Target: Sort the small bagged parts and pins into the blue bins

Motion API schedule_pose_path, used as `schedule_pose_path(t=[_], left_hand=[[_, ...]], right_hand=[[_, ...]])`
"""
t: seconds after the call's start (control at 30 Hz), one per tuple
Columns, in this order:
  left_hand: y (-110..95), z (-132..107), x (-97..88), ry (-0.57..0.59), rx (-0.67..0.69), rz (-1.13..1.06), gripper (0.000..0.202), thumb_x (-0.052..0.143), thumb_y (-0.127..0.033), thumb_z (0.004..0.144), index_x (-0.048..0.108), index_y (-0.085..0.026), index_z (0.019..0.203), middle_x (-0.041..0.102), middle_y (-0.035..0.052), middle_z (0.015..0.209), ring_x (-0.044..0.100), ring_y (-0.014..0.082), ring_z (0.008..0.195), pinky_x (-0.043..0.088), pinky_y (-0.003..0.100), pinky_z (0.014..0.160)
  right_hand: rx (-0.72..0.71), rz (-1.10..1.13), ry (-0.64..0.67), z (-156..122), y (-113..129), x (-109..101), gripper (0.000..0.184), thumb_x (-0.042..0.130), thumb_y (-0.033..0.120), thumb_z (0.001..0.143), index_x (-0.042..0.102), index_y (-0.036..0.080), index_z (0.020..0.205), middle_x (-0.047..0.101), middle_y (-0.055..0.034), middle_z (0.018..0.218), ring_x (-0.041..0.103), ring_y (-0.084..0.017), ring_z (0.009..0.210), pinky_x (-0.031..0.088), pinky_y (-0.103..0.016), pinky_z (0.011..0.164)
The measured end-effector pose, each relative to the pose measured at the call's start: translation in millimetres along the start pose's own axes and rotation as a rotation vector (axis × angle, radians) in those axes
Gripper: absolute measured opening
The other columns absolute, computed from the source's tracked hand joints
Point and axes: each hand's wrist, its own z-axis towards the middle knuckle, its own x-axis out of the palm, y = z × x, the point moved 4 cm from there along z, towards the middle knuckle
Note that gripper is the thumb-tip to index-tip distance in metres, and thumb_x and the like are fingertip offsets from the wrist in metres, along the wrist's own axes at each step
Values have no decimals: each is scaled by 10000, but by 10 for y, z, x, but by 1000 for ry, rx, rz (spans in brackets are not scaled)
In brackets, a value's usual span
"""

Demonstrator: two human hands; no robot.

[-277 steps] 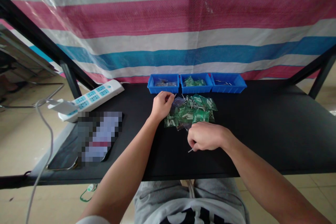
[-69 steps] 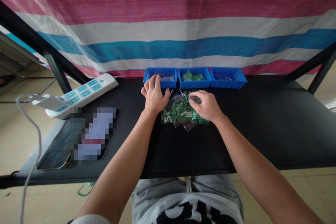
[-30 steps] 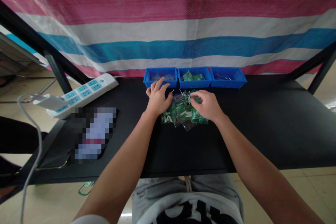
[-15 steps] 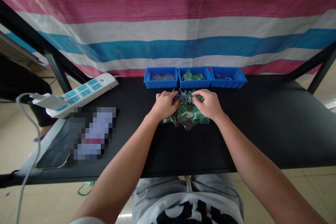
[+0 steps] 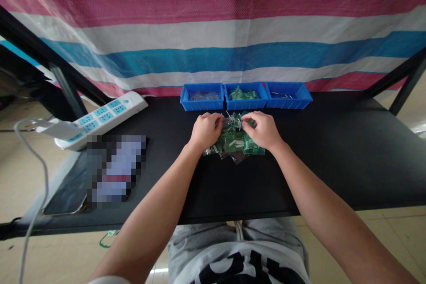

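A pile of small green and clear plastic bags (image 5: 233,144) with short metal pins inside lies on the black table between my hands. My left hand (image 5: 205,131) is closed in a pinch at the pile's far left, with a small clear plastic bag (image 5: 227,121) at its fingertips. On the other side, my right hand (image 5: 264,129) has its thumb and forefinger pressed together beside loose metal pins (image 5: 238,123). What exactly sits between those fingertips is too small to make out.
Behind the pile stand three blue bins: one with clear bags (image 5: 202,105), one with green bags (image 5: 246,104), one with loose pins (image 5: 289,104). A white power strip (image 5: 103,120), a dark phone (image 5: 66,188) and a blurred-out object (image 5: 116,171) lie left.
My left hand has drawn its fingers together at the clear bag and shifted slightly left. My right hand stays pinched over the pile. The view has tilted a little.
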Motion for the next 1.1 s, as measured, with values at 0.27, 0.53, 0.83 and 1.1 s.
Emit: schedule_pose_path(t=[0.27,0.53,0.83,1.1], left_hand=[[-137,-44,-107,-101,-103,-536,310,497,-354,894,715,-142,958,709,34,771,609,144,676,465,242,658],[-159,-16,5,-8,-173,-948,318,593,-427,828,696,-137,905,643,20,677,556,129,605,444,253,586],[-247,-84,13,56,26,-877,511,681,-234,748,541,-146,1231,635,-14,719,587,111,634,463,231,617],[-411,-165,-117,-86,472,-454,250,581,-198,876,651,-175,1114,717,69,994,652,170,923,523,314,838]], right_hand=[[85,173,-15,-23,-6,-18,324,593,407,870,674,166,1071,739,-59,848,683,-201,745,514,-310,695],[96,479,86,-43,35,8,265,598,345,863,676,174,1049,743,-57,897,689,-187,782,520,-302,701],[216,541,65,-31,-16,35,186,642,348,815,577,180,770,633,2,630,600,-142,569,440,-267,566],[457,812,46,-9,-91,69,461,721,336,708,531,215,1110,551,76,501,494,-128,401,355,-250,431]])
